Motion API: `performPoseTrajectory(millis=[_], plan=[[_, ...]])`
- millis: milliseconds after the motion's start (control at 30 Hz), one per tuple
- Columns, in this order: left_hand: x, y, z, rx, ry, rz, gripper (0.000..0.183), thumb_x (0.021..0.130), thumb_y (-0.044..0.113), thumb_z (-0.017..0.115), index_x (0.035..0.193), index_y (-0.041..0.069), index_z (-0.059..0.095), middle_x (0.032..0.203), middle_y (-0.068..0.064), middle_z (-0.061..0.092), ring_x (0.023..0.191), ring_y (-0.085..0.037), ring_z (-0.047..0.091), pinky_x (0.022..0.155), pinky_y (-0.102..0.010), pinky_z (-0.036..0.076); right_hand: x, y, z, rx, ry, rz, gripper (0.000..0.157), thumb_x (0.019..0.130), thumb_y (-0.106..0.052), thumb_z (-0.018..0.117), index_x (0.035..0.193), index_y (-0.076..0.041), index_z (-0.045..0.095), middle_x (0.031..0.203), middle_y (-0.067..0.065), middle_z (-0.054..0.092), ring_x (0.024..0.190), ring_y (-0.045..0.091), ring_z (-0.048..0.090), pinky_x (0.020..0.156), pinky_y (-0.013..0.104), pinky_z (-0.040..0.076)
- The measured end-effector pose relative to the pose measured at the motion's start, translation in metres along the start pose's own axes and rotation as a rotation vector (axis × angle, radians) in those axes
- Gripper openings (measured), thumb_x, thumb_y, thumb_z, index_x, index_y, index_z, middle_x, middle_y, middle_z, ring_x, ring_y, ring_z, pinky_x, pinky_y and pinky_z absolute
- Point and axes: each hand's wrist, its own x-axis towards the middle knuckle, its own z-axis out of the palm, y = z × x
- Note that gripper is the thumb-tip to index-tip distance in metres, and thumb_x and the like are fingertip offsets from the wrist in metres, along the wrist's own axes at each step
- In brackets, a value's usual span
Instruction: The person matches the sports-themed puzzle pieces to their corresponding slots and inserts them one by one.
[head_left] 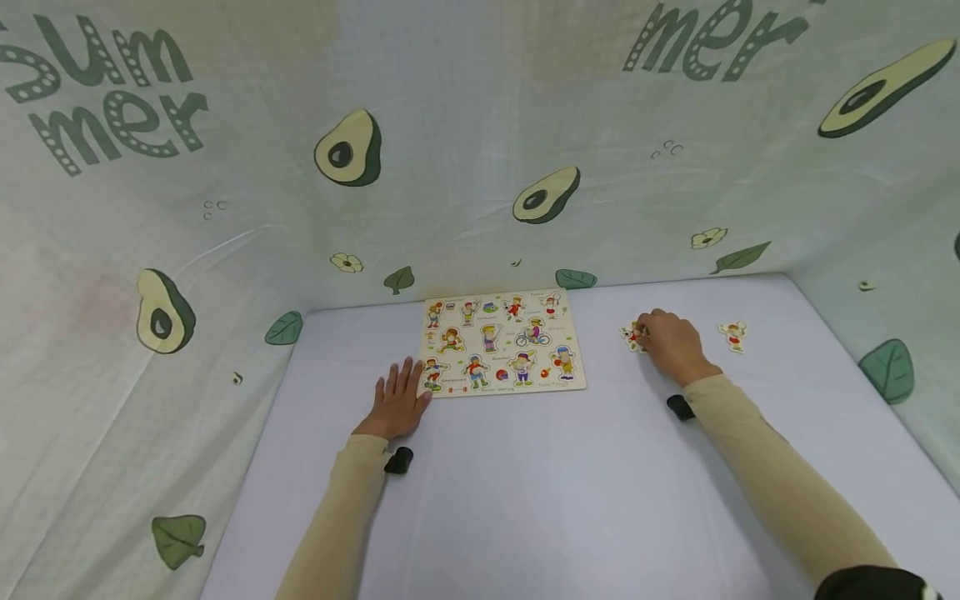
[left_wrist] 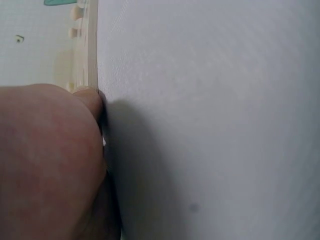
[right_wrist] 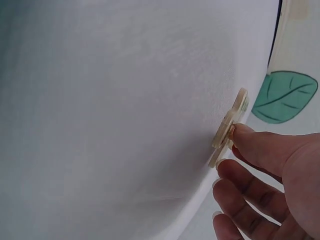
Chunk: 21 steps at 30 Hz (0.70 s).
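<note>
A wooden puzzle board (head_left: 502, 343) printed with children doing sports lies at the far side of the table. Flat beside its left edge rests my left hand (head_left: 393, 402), fingers spread and straight, the thumb at the board's lower left corner. In the left wrist view that thumb (left_wrist: 90, 102) touches the board's side (left_wrist: 92, 45). To the right of the board, my right hand (head_left: 670, 343) pinches a small wooden puzzle piece (head_left: 632, 336) between thumb and finger. The right wrist view shows the piece (right_wrist: 227, 130) edge-on, close to the tabletop; its picture is mostly hidden.
Another puzzle piece (head_left: 733, 337), a figure in red and white, lies to the right of my right hand. A white cloth covers the table (head_left: 510, 492). Behind it hangs a curtain (head_left: 450, 167) printed with avocados and leaves.
</note>
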Motion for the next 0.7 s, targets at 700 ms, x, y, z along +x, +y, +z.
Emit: performPoseTrajectory(millis=[700], plan=[[0.0026,-0.0032,0.0031,0.008,0.005,0.007,0.070,0.116,0.038,0.034,0.170,0.005,0.004,0.177,-0.020,-0.007,0.162,-0.045,-0.011,0.128,-0.064,-0.005,0.0053,-0.0048,0.0000,-0.046,-0.018,-0.014,0.017,0.100,-0.001,0.069,0.111,0.010,0.071,0.097,0.026,0.069,0.089,0.044,0.069,0.074,0.057,0.057]])
